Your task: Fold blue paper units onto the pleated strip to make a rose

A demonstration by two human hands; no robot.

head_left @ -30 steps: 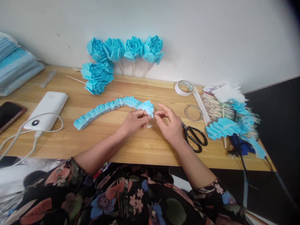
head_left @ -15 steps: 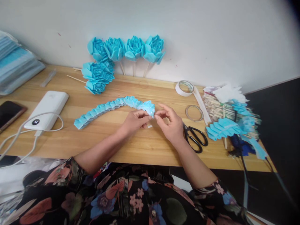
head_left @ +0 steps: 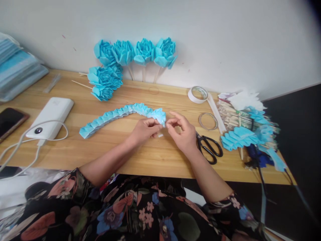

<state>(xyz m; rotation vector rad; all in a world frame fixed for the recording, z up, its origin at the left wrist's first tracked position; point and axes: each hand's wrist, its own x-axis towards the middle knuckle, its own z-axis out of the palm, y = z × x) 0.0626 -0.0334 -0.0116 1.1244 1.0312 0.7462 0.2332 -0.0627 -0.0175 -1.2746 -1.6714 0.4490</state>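
Observation:
A long pleated strip of light blue fabric (head_left: pixel 110 117) curves across the wooden table, its right end raised between my hands. My left hand (head_left: pixel 146 129) pinches that end from below, thumb and fingers closed on it. Just to the right, the thumb and index finger of my right hand (head_left: pixel 182 132) are pressed together at the strip's tip; whatever they hold is too small to make out. A tiny white scrap (head_left: pixel 160 135) lies beneath. Black-handled scissors (head_left: pixel 209 147) rest beside my right wrist, their blades partly hidden by it.
Blue fabric flowers on sticks (head_left: pixel 144 52) lean on the wall. A tape roll (head_left: pixel 198 94) and a thin ring (head_left: pixel 208 121) lie at right, near bundled sticks (head_left: pixel 228 115) and another pleated piece (head_left: pixel 239 138). A white power bank (head_left: pixel 51 117), phone (head_left: pixel 11 122) and stacked masks (head_left: pixel 20 73) occupy the left.

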